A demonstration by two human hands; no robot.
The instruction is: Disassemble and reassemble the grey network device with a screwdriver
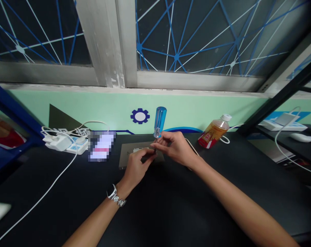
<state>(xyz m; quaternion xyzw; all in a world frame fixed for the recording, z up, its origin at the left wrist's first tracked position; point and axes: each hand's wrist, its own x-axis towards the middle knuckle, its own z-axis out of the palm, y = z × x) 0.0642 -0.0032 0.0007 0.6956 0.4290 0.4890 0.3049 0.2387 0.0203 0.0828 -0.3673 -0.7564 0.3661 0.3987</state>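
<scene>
A screwdriver (pixel 160 120) with a clear blue handle stands nearly upright above the desk, handle end up. Just below the handle, the thumb and fingers of my right hand (pixel 174 145) are closed around its shaft. My left hand (pixel 138 166), with a silver watch (pixel 116 196) on the wrist, pinches at the lower end of the same shaft; the tip is hidden by the fingers. Under and behind both hands lies a flat grey-brown box or panel (pixel 126 156), with a small pale piece (pixel 140 150) on it, partly covered by my left hand.
On the black desk (pixel 155 212), a phone (pixel 101 146) with a lit, blurred screen lies beside a white power strip (pixel 78 145) with plugs and cables. A drink bottle (pixel 214 132) leans at the back right. A black shelf frame (pixel 279 85) borders the right side.
</scene>
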